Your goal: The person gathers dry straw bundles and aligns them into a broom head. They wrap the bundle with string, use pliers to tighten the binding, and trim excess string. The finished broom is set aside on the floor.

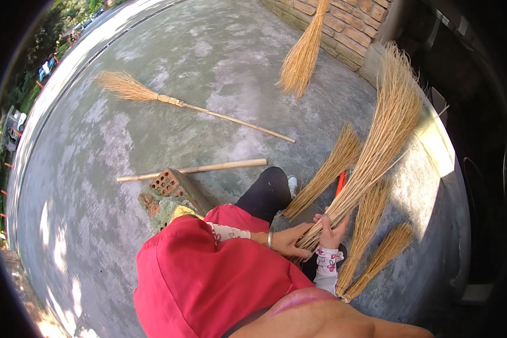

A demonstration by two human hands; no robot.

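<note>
A long bundle of straw-coloured broom bristles slants up and to the right, its fanned tips pointing away from me. My right hand is closed around its narrow lower part, thumb lying along the stalks. Just left of it, my left hand, with a bracelet at the wrist, grips the butt end of the same bundle. Three smaller bristle bundles lie about my hands: one beyond them to the left, another right beside my right hand, and a short one farther right. A red-orange object shows partly behind the held bundle.
A finished broom lies on the concrete floor ahead on the left. Closer in, a bare pole lies behind a perforated brick. Another broom stands near the stone wall. Red cloth covers my lap.
</note>
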